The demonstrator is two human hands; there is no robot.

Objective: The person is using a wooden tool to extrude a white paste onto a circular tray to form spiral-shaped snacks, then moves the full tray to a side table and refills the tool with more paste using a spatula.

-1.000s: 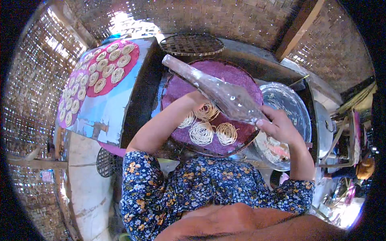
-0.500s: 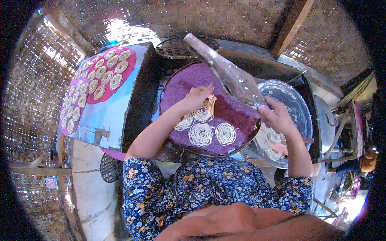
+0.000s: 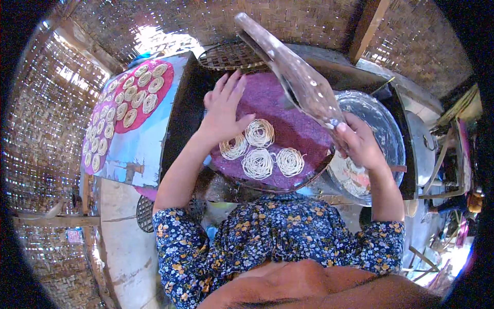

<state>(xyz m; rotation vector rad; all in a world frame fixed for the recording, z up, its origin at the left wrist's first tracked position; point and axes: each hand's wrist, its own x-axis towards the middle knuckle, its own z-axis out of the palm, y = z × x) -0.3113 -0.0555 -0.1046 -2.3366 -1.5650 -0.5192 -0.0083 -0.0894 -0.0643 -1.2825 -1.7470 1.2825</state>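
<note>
My right hand (image 3: pixel 362 143) is wrapped round the lower end of a long, tapered wooden tool (image 3: pixel 303 77) spattered with pale dough. The tool slants up and to the left over a round tray lined with purple cloth (image 3: pixel 303 123). Several flat spiral coils of pale noodle strands (image 3: pixel 259 133) lie together on the near half of that cloth. My left hand (image 3: pixel 224 110) is open above the tray's left side, fingers spread and nothing in them. It hovers closest to the leftmost coil (image 3: pixel 234 148), partly covering it.
A big metal basin (image 3: pixel 378 113) holding pale dough stands to the right. At left, a blue board (image 3: pixel 131 149) carries red and purple cloths with many more coils. Behind the tray sits a woven basket (image 3: pixel 226 55), and a metal pot (image 3: pixel 419 147) stands at far right.
My left hand has let go of the strands of the upper coil, moved left and spread its fingers. That coil now lies flat. The wooden tool has risen slightly in my right hand.
</note>
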